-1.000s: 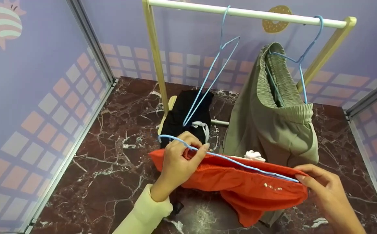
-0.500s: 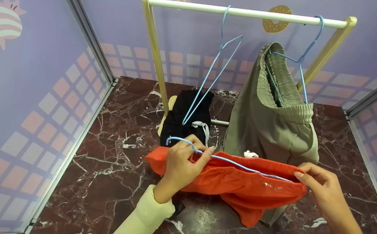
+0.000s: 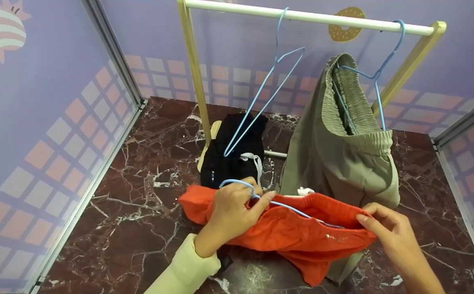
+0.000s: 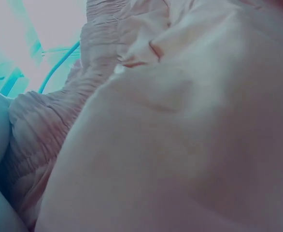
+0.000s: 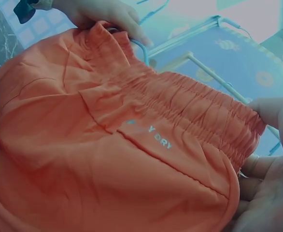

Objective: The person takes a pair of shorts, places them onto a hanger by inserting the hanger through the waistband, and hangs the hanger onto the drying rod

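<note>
The left hand point(image 3: 237, 210) pinches a slim blue hanger point(image 3: 290, 208), partly inside wrinkled orange shorts point(image 3: 281, 232); the right hand point(image 3: 390, 228) pinches their gathered waistband point(image 3: 330, 204).

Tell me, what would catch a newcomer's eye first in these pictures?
Probably the bright red garment low in the head view, where the left hand grips a blue hanger at its waist and the right hand pinches the other end of the waistband. Next, green trousers hang behind it near the right end of a white rail, with a bare hanger to their left.
</note>
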The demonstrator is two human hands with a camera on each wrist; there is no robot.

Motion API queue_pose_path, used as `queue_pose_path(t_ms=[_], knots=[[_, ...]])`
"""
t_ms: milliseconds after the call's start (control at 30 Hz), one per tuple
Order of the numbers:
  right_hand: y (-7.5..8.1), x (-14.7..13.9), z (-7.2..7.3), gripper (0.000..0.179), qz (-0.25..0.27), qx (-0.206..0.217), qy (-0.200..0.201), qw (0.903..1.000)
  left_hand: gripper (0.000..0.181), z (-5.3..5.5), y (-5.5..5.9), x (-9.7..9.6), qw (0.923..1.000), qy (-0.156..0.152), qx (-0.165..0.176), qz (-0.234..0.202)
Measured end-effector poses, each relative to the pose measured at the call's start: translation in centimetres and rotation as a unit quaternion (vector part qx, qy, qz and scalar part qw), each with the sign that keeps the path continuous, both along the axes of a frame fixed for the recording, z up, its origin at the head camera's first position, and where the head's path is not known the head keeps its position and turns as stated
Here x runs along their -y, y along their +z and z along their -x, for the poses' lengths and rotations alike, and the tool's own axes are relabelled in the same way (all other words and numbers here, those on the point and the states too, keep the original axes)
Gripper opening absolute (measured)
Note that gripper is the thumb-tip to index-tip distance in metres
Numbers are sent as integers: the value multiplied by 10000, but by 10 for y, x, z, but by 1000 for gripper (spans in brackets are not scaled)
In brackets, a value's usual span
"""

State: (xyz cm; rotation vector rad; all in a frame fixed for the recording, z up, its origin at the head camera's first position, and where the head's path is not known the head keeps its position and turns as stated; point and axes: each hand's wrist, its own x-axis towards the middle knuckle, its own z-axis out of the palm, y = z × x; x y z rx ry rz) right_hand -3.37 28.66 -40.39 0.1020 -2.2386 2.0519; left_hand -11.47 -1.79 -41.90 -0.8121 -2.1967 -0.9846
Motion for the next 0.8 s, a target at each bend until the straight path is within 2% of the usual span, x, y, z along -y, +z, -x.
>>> queue_pose_path(t_ms=[67, 200, 333, 500, 800], knots=[[-1, 6, 1, 9, -1, 115, -191, 9998, 46, 0, 0, -1, 10000, 27, 14, 24], [-2, 15, 3, 10, -176, 234, -258, 9992, 45, -2, -1, -2, 9999, 35, 69, 112], [-2, 25, 6, 10, -918, 120, -329, 9952, 43, -3, -1, -4, 9997, 75, 91, 195], [-2, 34, 9, 12, -1722, -24, -359, 9844, 40, -4, -3, -7, 9996, 177, 144, 177], [-3, 41, 11, 13, -2058, 104, -411, 9777, 37, -4, -4, -8, 9994, 187, 246, 147]])
